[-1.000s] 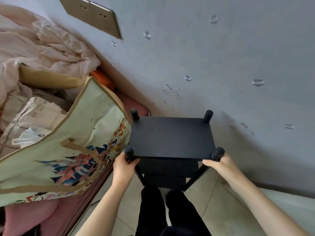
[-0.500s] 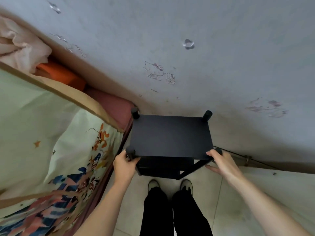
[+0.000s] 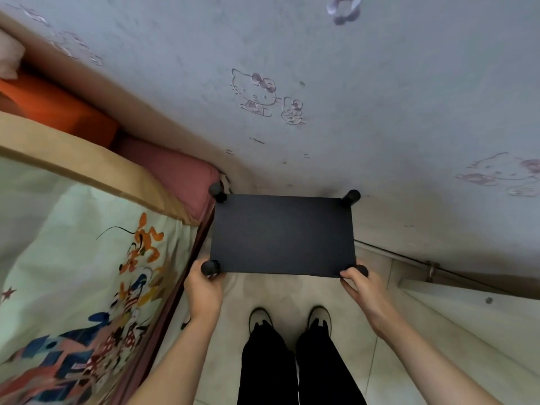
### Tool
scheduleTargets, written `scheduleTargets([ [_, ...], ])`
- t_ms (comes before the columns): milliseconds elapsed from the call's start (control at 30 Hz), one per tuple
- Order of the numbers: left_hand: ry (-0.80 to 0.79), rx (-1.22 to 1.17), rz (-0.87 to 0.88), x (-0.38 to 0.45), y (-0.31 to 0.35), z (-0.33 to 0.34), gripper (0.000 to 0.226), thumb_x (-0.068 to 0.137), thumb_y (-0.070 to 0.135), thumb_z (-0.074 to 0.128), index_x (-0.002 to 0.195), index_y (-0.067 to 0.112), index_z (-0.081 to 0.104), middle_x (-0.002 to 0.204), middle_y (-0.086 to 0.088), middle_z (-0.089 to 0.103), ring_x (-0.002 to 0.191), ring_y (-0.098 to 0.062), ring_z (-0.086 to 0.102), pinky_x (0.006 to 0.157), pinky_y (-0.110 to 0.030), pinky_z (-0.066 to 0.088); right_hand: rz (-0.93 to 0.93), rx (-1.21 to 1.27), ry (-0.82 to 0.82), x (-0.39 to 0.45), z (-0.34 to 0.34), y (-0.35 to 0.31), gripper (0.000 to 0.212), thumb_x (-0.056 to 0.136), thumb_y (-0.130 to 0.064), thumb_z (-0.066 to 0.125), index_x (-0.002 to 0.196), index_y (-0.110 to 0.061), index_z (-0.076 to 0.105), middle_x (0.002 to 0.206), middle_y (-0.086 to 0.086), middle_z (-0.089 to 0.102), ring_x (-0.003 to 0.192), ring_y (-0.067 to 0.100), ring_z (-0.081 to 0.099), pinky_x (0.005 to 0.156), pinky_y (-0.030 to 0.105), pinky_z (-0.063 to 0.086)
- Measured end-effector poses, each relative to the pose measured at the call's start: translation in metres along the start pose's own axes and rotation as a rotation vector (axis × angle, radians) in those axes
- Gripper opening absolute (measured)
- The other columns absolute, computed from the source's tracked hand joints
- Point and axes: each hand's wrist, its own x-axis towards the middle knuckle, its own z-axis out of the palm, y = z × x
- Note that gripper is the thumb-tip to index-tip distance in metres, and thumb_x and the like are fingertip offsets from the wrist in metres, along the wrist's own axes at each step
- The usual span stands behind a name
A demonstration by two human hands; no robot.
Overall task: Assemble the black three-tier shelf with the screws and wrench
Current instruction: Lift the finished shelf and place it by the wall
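The bed (image 3: 163, 173) stands right along the left side of the shelf (image 3: 282, 233), its pink mattress edge nearly against the far left post (image 3: 216, 192). A cartoon-printed quilt (image 3: 87, 258) with a tan border hangs over the bed, and an orange cushion (image 3: 55, 109) lies farther back by the wall. The grey wall (image 3: 380, 112) rises just behind the shelf, so the two far posts sit close to it. A rail (image 3: 432, 266) runs along the foot of the wall on the right. My shoes (image 3: 320, 318) stand on the pale tiled floor (image 3: 257, 290) just near of the shelf.

My left hand (image 3: 203, 290) grips the near left post (image 3: 209, 267), fingers curled round it below its cap. My right hand (image 3: 363, 287) holds the near right corner, thumb and fingers pinching round the near right post (image 3: 361, 270) at the board's edge.

Half a second ago the shelf leaned, so the lower tiers and a leg showed under the top board; now I look straight down on the top board alone and it sits square between bed and wall. My view has tipped lower, and my shoes show whole.

I can read no writing. The wall bears faint cartoon cat stickers (image 3: 257, 93), with another at the far right (image 3: 502, 173).
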Motion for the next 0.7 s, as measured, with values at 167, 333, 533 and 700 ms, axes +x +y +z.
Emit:
scheduleTargets([
  [167, -0.043, 0.056, -0.068, 0.01, -0.005, -0.003, 0.029, 0.088, -0.005, 0.069, 0.116, 0.003, 0.067, 0.106, -0.013, 0.069, 0.1, -0.029, 0.062, 0.086, -0.041, 0.052, -0.026, -0.09, -0.016, 0.001, 0.01, 0.003, 0.045, 0.087, -0.006, 0.054, 0.092, -0.047, 0.071, 0.092, -0.02, 0.072, 0.093, -0.003, 0.066, 0.084, 0.018, 0.049],
  [333, -0.287, 0.11, -0.076, 0.017, -0.007, -0.025, 0.037, 0.086, -0.005, 0.071, 0.121, 0.006, 0.066, 0.109, -0.012, 0.072, 0.109, -0.034, 0.065, 0.095, -0.043, 0.054, 0.04, -0.239, -0.02, 0.001, 0.004, 0.003, 0.025, 0.087, -0.007, 0.06, 0.1, -0.027, 0.068, 0.09, -0.004, 0.067, 0.089, 0.013, 0.061, 0.094, 0.041, 0.05],
  [533, -0.532, 0.218, -0.104, 0.023, -0.007, -0.048, 0.097, 0.078, 0.004, 0.084, 0.156, 0.026, 0.03, 0.126, 0.019, 0.046, 0.116, 0.0, 0.044, 0.078, -0.005, 0.038, 0.066, -0.295, -0.02, 0.006, 0.007, -0.008, 0.024, 0.1, -0.013, 0.05, 0.123, -0.015, 0.057, 0.104, -0.007, 0.068, 0.094, 0.006, 0.064, 0.079, 0.024, 0.048],
  [700, -0.765, 0.18, -0.147, 0.036, 0.011, -0.063, 0.12, 0.064, 0.034, 0.094, 0.158, 0.037, 0.02, 0.129, 0.021, 0.049, 0.111, 0.007, 0.051, 0.088, -0.013, 0.043, 0.042, -0.368, -0.009, 0.012, 0.008, -0.011, 0.042, 0.101, -0.023, 0.051, 0.142, -0.016, 0.043, 0.123, 0.003, 0.064, 0.101, 0.014, 0.063, 0.08, 0.025, 0.048],
])
